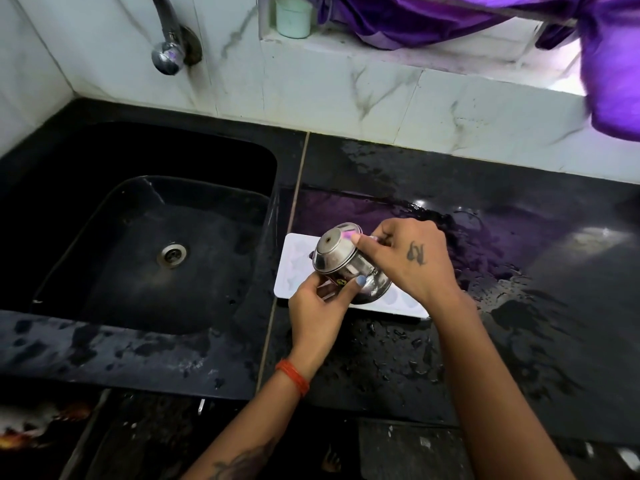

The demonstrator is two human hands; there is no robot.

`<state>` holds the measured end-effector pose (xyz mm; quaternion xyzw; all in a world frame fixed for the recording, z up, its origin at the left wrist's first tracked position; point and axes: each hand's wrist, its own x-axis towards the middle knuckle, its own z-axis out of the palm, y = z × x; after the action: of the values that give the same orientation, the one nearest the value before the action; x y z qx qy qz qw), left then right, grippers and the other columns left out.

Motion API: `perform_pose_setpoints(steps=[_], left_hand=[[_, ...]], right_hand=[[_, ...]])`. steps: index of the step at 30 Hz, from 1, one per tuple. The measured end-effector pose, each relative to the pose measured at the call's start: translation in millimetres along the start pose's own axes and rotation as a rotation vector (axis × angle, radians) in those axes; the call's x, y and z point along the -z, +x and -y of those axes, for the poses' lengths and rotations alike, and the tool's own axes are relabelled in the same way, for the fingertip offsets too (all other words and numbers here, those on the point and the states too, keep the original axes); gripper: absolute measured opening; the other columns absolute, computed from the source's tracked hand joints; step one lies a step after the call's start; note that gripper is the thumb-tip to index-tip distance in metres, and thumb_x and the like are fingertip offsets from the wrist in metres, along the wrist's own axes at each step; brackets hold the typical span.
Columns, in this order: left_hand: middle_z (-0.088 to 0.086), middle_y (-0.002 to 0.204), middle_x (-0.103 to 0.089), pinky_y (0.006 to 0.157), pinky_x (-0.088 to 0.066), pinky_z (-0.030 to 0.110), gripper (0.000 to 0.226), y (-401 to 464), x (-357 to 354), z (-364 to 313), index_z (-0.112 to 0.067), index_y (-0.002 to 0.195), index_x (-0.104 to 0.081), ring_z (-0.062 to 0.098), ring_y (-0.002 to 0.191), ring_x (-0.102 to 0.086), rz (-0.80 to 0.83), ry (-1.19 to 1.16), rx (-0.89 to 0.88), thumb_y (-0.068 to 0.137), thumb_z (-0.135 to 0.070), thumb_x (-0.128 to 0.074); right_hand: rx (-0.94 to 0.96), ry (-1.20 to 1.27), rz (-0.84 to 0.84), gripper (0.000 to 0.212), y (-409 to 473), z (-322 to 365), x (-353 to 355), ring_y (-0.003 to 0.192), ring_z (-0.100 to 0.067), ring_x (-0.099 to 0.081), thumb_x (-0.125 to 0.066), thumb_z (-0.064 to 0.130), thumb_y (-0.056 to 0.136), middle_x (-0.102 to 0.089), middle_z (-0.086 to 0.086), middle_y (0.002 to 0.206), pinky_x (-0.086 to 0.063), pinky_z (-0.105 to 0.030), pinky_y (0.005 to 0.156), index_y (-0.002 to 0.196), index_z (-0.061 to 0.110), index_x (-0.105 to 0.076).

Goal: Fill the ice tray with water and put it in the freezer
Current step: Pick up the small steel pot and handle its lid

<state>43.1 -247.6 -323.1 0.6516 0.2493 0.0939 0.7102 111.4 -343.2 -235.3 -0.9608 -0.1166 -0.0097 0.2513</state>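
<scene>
A white ice tray (294, 258) lies flat on the wet black counter, just right of the sink. Over it hangs a small steel pot (341, 263), tipped steeply with its base turned up and to the left and its mouth down toward the tray. My right hand (415, 261) grips the pot from the right, thumb on its upper side. My left hand (320, 306) holds the pot from below, thumb pressed on its lower wall. Both hands and the pot hide the tray's middle; its left end and its front right part show.
A black sink (166, 233) with a steel drain fills the left. A tap (169, 50) juts from the tiled wall above it. The counter (519, 306) is covered with water drops and puddles. Purple cloth (609, 64) hangs at the top right, beside a pale cup (294, 15) on the ledge.
</scene>
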Motion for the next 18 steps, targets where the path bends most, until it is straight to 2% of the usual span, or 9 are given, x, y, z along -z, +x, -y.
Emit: perform_pose_setpoints(steps=[9,12,15,18], left_hand=[[-0.005,0.084,-0.074,0.074,-0.051,0.016,0.026,4.0,1.4,0.2,-0.017,0.09,-0.071,0.003,0.08,-0.069,0.005,-0.002,0.002,0.069,-0.029,-0.081],[-0.005,0.085,-0.073,0.074,-0.051,0.018,0.03,6.2,2.1,1.2,-0.02,0.09,-0.07,0.002,0.079,-0.068,-0.016,0.075,-0.037,0.067,-0.036,-0.082],[-0.004,0.088,-0.072,0.071,-0.049,0.013,0.038,8.2,1.5,2.1,-0.022,0.091,-0.07,0.001,0.08,-0.067,-0.031,0.173,-0.068,0.063,-0.044,-0.081],[-0.003,0.089,-0.072,0.075,-0.052,0.019,0.045,10.1,0.0,3.3,-0.023,0.093,-0.069,0.002,0.082,-0.067,-0.012,0.197,-0.078,0.059,-0.051,-0.079]], right_hand=[[0.003,0.0,-0.015,0.037,1.5,2.2,-1.1,0.068,-0.02,-0.061,-0.06,0.054,0.083,-0.064,0.0,0.062,-0.039,-0.028,0.061,0.065,0.022,-0.061],[-0.027,0.087,-0.018,0.039,0.6,-1.6,0.1,0.066,-0.019,-0.061,-0.063,0.052,0.082,-0.064,0.002,0.059,-0.043,-0.031,0.063,0.062,0.019,-0.062],[-0.064,0.178,-0.02,0.039,-2.0,-6.2,2.3,0.065,-0.017,-0.063,-0.064,0.052,0.08,-0.066,0.001,0.06,-0.048,-0.035,0.069,0.063,0.018,-0.065],[-0.09,0.216,-0.036,0.036,-4.5,-10.7,2.4,0.064,-0.016,-0.063,-0.065,0.05,0.08,-0.066,0.001,0.059,-0.05,-0.037,0.069,0.062,0.019,-0.065]])
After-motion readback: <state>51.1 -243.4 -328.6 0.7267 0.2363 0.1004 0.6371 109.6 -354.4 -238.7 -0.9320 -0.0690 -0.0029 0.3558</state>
